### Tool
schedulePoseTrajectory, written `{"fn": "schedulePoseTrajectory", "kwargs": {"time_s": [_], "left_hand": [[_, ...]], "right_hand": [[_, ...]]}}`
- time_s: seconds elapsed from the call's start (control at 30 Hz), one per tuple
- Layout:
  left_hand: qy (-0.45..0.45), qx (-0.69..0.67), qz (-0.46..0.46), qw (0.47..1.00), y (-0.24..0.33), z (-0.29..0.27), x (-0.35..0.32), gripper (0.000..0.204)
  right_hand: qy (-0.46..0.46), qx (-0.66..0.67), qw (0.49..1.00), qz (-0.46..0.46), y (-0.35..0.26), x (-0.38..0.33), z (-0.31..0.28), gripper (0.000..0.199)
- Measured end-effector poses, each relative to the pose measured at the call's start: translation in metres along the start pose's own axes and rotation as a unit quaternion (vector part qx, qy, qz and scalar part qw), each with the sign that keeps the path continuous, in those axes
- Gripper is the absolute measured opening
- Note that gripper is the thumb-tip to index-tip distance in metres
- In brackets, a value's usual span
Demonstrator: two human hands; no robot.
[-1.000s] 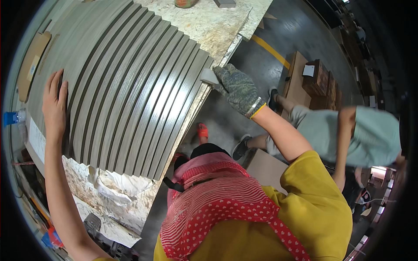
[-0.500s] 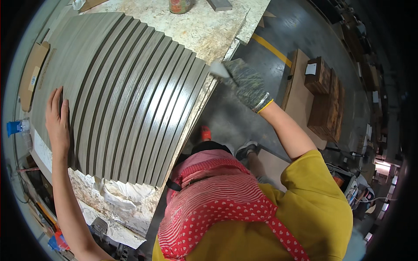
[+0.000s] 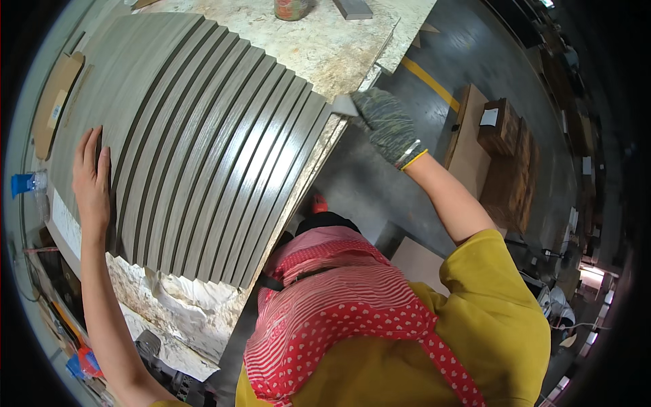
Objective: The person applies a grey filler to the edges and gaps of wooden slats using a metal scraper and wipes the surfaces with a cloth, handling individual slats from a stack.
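Overlapping grey wood-grain planks (image 3: 203, 146) fan out in stepped rows on the worktable, their dark edges showing between them. My bare left hand (image 3: 91, 180) lies on the planks at the left with fingers stretched out, beside a dark plank edge. In a camouflage-patterned glove with a yellow cuff, my right hand (image 3: 386, 123) is closed around a putty knife (image 3: 344, 106). Its pale, wedge-shaped blade is at the far right corner of the nearest plank; whether it touches is hard to tell. The glove covers the handle.
The stained worktable (image 3: 325, 51) holds a can (image 3: 293, 8) and a grey block (image 3: 352, 8) at the back. A cardboard strip (image 3: 60, 102) and a blue-capped bottle (image 3: 30, 183) are at the left. Wooden boxes (image 3: 505, 156) stand on the floor to the right.
The putty knife and my right hand have shifted slightly, bringing the blade to the plank corner. My left hand keeps its place on the planks. The whole view has tilted a little.
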State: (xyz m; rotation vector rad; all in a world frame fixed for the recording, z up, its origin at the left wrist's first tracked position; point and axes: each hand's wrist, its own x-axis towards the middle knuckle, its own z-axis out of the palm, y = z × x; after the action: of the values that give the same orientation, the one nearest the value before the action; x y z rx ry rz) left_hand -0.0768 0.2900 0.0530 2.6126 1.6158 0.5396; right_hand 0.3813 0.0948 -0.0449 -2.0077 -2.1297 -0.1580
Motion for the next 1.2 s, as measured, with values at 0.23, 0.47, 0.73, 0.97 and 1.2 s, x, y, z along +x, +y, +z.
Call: {"fn": "schedulePoseTrajectory", "kwargs": {"time_s": [0.23, 0.47, 0.73, 0.97, 1.2], "left_hand": [[0.009, -0.008, 0.005, 1.000, 0.000, 0.002, 0.002, 0.042], [0.015, -0.008, 0.003, 1.000, -0.002, 0.004, 0.001, 0.043], [0.026, -0.005, 0.008, 1.000, -0.001, 0.004, 0.001, 0.043], [0.021, -0.006, 0.009, 1.000, 0.000, 0.002, 0.000, 0.042], [0.017, -0.012, 0.001, 1.000, -0.002, 0.003, 0.003, 0.043]], "right_hand": [[0.058, 0.060, 0.994, -0.077, -0.025, -0.024, -0.015, 0.045], [-0.069, 0.189, 0.972, -0.125, -0.112, -0.042, -0.018, 0.045], [0.028, 0.160, 0.982, -0.093, -0.079, -0.033, -0.007, 0.042], [0.006, 0.104, 0.995, 0.008, -0.063, -0.029, -0.009, 0.046], [0.003, 0.114, 0.992, -0.054, -0.066, -0.024, -0.008, 0.046]]}}
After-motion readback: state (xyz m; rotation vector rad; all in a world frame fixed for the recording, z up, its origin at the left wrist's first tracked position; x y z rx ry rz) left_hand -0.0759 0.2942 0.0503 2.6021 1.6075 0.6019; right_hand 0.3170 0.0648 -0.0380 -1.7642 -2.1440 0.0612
